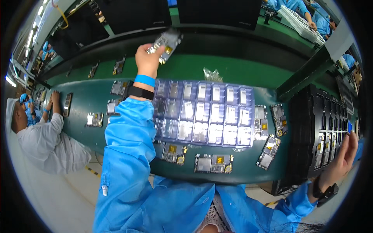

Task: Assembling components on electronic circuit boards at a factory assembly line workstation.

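My left hand reaches out over the green belt, closed on a circuit board that is slightly blurred. Under that forearm and to its right, a clear plastic tray lies on the bench with silvery rectangular parts in its pockets. Several other circuit boards lie around the tray, among them a board at the front edge and a tilted one on the right. My right hand is open, fingers stretched out, beside a stack of black trays; the top one carries several boards.
The green belt runs along the far side, carrying boards and a crumpled clear wrapper. A dark post rises at the right. A co-worker in white sits at the bench's left end. Large black panels stand behind.
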`<state>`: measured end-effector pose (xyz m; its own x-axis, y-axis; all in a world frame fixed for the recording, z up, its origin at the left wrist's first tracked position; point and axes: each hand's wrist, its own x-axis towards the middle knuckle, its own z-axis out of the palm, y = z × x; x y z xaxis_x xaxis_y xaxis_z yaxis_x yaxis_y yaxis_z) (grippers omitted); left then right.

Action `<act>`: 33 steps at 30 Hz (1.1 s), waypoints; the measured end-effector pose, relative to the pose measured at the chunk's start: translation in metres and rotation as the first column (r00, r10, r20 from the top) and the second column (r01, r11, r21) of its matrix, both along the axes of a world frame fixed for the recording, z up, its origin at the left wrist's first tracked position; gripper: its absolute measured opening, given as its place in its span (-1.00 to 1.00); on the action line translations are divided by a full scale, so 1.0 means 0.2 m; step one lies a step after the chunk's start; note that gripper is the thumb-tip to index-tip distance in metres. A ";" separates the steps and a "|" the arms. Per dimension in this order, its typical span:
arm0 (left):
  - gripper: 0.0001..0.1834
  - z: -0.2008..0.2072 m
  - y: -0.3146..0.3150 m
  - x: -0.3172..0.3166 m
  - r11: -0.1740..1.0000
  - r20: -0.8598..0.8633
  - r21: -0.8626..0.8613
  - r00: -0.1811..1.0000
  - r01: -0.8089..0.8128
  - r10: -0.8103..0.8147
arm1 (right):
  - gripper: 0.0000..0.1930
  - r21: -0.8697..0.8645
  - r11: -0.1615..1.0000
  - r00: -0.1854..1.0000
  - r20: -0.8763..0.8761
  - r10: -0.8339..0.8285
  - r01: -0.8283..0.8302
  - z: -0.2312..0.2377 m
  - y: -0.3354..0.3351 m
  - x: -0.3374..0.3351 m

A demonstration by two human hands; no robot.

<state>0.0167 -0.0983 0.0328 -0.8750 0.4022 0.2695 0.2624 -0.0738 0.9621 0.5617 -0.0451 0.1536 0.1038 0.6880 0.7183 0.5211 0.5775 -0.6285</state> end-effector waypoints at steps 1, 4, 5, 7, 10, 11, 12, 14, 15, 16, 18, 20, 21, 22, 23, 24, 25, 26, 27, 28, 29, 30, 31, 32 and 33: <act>-0.65 0.14 -0.04 0.14 0.983 0.171 0.144 0.975 0.116 -0.140 | -0.76 0.006 0.999 0.999 0.028 0.038 -0.039 0.00 -0.06 -0.13; -0.69 0.31 -0.29 0.22 0.860 0.290 0.421 0.856 0.288 -0.428 | -0.86 -0.168 0.902 0.887 0.177 0.426 -0.399 0.01 -0.21 -0.64; -0.71 0.36 -0.41 0.24 0.835 0.291 0.454 0.833 0.312 -0.470 | -0.87 -0.311 0.794 0.816 0.090 0.571 -0.521 -0.02 -0.24 -0.77; -0.73 0.46 -0.63 0.33 0.828 0.284 0.456 0.828 0.327 -0.483 | -0.87 -0.486 0.617 0.621 0.178 0.764 -0.619 -0.12 -0.24 -0.99; -0.70 0.52 -0.97 0.38 0.879 0.249 0.377 0.882 0.292 -0.400 | -0.85 -0.590 0.551 0.458 0.318 0.830 -0.589 -0.39 -0.26 -1.27; -0.69 0.55 -1.08 0.39 0.896 0.251 0.349 0.894 0.272 -0.370 | -0.84 -0.626 0.523 0.415 0.326 0.849 -0.578 -0.45 -0.29 -1.37; -0.69 0.55 -1.16 0.41 0.912 0.236 0.325 0.912 0.251 -0.335 | -0.84 -0.597 0.536 0.417 0.340 0.843 -0.596 -0.49 -0.32 -1.46; -0.69 0.51 -1.32 0.42 0.931 0.250 0.324 0.934 0.166 -0.254 | -0.85 -0.523 0.550 0.433 0.339 0.835 -0.651 -0.58 -0.41 -1.65; -0.69 0.49 -1.37 0.44 0.942 0.263 0.322 0.947 0.096 -0.186 | -0.85 -0.477 0.559 0.454 0.327 0.829 -0.678 -0.63 -0.45 -1.74; -0.69 0.47 -1.40 0.45 0.942 0.263 0.321 0.947 0.096 -0.186 | -0.83 -0.453 0.619 0.495 0.372 0.786 -0.642 -0.67 -0.48 -1.83; -0.68 0.41 -1.47 0.46 0.903 0.302 0.420 0.925 0.089 -0.231 | -0.77 -0.417 0.720 0.539 0.479 0.693 -0.555 -0.71 -0.56 -1.98; -0.67 0.36 -1.53 0.46 0.889 0.328 0.454 0.916 0.063 -0.232 | -0.74 -0.414 0.772 0.538 0.556 0.634 -0.483 -0.72 -0.59 -2.05; -0.66 0.34 -1.55 0.46 0.873 0.353 0.486 0.905 0.040 -0.238 | -0.73 -0.399 0.804 0.539 0.597 0.593 -0.441 -0.72 -0.61 -2.07; -0.64 0.33 -1.55 0.47 0.860 0.357 0.508 0.897 0.047 -0.260 | -0.73 -0.397 0.806 0.541 0.600 0.590 -0.438 -0.70 -0.61 -2.08; -0.64 0.33 -1.55 0.49 0.862 0.357 0.506 0.899 0.043 -0.254 | -0.75 -0.452 0.789 0.482 0.626 0.613 -0.417 -0.67 -0.61 -2.09; -0.63 0.33 -1.55 0.50 0.870 0.368 0.489 0.892 0.053 -0.262 | -0.77 -0.503 0.772 0.422 0.648 0.634 -0.389 -0.66 -0.62 -2.10; -0.62 0.33 -1.54 0.51 0.878 0.380 0.473 0.885 0.066 -0.271 | -0.77 -0.504 0.771 0.422 0.646 0.636 -0.390 -0.69 -0.61 -2.11; -0.59 0.32 -1.54 0.51 0.872 0.386 0.480 0.869 0.096 -0.309 | -0.80 -0.540 0.757 0.513 0.562 0.649 -0.368 -0.73 -0.60 -2.13; -0.59 0.31 -1.52 0.51 0.869 0.385 0.484 0.867 0.101 -0.316 | -0.83 -0.574 0.740 0.599 0.471 0.648 -0.349 -0.77 -0.59 -2.14; -0.58 0.31 -1.50 0.51 0.857 0.386 0.495 0.848 0.142 -0.363 | -0.86 -0.550 0.747 0.626 0.446 0.640 -0.372 -0.80 -0.58 -2.14; -0.58 0.30 -1.48 0.51 0.845 0.387 0.504 0.828 0.177 -0.405 | -0.86 -0.550 0.749 0.626 0.448 0.638 -0.370 -0.80 -0.59 -2.13; -0.57 0.31 -1.45 0.52 0.853 0.393 0.499 0.837 0.154 -0.381 | -0.85 -0.502 0.773 0.652 0.443 0.615 -0.388 -0.78 -0.60 -2.13; -0.57 0.31 -1.43 0.53 0.853 0.393 0.499 0.836 0.155 -0.382 | -0.83 -0.453 0.795 0.678 0.436 0.592 -0.403 -0.77 -0.61 -2.12; -0.57 0.31 -1.42 0.53 0.851 0.384 0.504 0.845 0.146 -0.372 | -0.83 -0.452 0.796 0.680 0.434 0.591 -0.402 -0.75 -0.62 -2.10; -0.57 0.32 -1.40 0.54 0.850 0.374 0.508 0.855 0.136 -0.360 | -0.80 -0.432 0.808 0.625 0.516 0.586 -0.400 -0.74 -0.63 -2.08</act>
